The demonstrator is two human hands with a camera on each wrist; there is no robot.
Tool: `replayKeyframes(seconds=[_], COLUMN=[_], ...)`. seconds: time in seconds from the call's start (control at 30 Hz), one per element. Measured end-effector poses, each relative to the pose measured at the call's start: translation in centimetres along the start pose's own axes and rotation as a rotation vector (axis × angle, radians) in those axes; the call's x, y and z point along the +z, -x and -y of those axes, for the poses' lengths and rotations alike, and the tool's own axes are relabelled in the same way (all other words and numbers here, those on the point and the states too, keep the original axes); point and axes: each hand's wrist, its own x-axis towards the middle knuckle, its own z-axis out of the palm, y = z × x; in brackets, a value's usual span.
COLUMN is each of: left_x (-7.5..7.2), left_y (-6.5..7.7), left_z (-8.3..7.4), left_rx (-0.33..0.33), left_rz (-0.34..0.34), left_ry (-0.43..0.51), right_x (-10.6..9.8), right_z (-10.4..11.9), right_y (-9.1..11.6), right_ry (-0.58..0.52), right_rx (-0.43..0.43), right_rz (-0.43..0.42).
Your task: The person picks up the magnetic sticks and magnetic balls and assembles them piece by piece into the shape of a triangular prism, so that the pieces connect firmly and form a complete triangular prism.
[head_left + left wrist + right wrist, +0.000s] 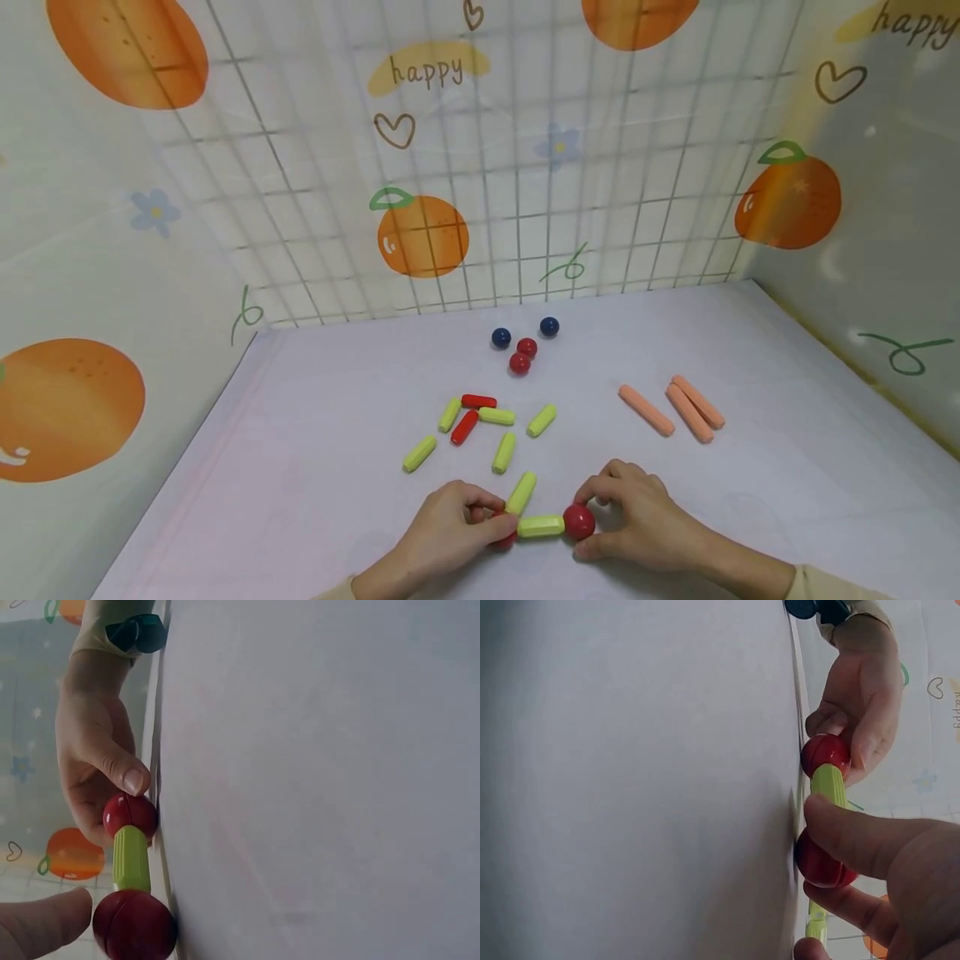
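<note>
My left hand (pixel 452 523) pinches a red ball (pixel 503 542) between thumb and fingers, hiding much of it. At its right side a short yellow-green stick (pixel 541 526) runs across to a second red ball (pixel 579 522). Thumb and index finger of my right hand (pixel 637 510) grip that second ball; the right wrist view shows the thumb (pixel 855 834) lying over it. Another yellow-green stick (pixel 521 493) slants away from the left ball, its near end at my left fingers. Balls and joining stick form a straight line close over the table.
Beyond my hands lie several loose yellow-green sticks (pixel 504 452) and two red sticks (pixel 465 427). Farther back sit two red balls (pixel 520 363) and two dark blue balls (pixel 501 337). Three longer orange sticks (pixel 647 410) lie at the right. Patterned curtains (pixel 322 167) enclose the table (pixel 315 400).
</note>
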Motion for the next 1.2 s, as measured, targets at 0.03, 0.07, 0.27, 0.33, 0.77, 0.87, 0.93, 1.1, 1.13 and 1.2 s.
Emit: replayKeyframes(seconds=[0.03,0.07,0.27,0.33,0.77,0.87,0.93,1.1,1.13,1.2], left_x=[-0.1,-0.2,-0.6,-0.7,-0.8,-0.8,-0.8,-0.8,-0.8,-0.8], left_y=[0.1,0.3,0.7,0.7,0.6,0.6,0.6,0.5,0.5,0.5], left_z=[0.1,0.2,0.8,1.0,1.1,1.0,1.0,1.0,1.1,1.1], left_rx=[-0.002,-0.005,-0.011,-0.004,-0.006,-0.002,0.002,0.002,-0.002,-0.010], left_rz=[0.003,0.006,0.010,0.009,0.017,0.014,0.010,0.010,0.012,0.016], left_ry=[0.000,0.001,-0.014,-0.021,0.003,0.005,0.003,0.000,0.001,0.003], right_x=[0.0,0.0,0.0,0.1,-2.1,-3.0,-3.7,-5.2,-5.4,-5.9], right_z=[0.0,0.0,0.1,0.1,-0.6,-1.3,-1.9,-2.8,-3.0,-3.4], right_y=[0.0,0.0,0.1,0.1,-2.1,-3.6,-4.6,-7.3,-8.0,-9.4], right_ry=[-0.001,-0.004,0.004,0.008,0.127,0.145,0.142,0.137,0.137,0.110], right_rx=[0.009,0.015,0.022,0.020,0.116,0.145,0.155,0.184,0.186,0.210], right_rz=[0.003,0.008,0.017,0.020,-0.037,-0.087,-0.112,-0.143,-0.147,-0.149])
